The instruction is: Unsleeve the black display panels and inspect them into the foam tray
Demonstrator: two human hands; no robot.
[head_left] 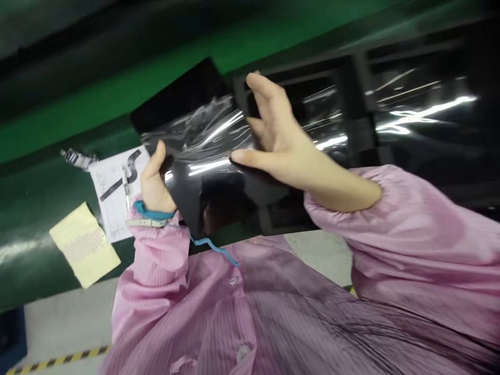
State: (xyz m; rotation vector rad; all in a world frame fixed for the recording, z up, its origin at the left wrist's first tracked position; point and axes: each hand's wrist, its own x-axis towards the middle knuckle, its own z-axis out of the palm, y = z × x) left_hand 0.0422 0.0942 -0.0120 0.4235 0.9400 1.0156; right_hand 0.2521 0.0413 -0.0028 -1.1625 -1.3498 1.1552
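Pink smock (211, 317), fine darker lines running lengthwise, front placket down the middle. Two round pale buttons (244, 353) visible on it, lower one looks bigger. Left sleeve (156, 265) pink, same lines, creased. Right sleeve (422, 229) pink, baggy, shiny folds, cuff gathered tight. Left wrist: blue band (156, 212), pale strap (146, 223) just below it, thin blue coiled cord (214, 249) near the band. Small loose pink flap (183, 361) low on front.

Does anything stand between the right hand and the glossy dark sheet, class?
Nothing visible does. The right hand is open, its thumb over the glossy dark sheet, whose left edge the left hand holds.
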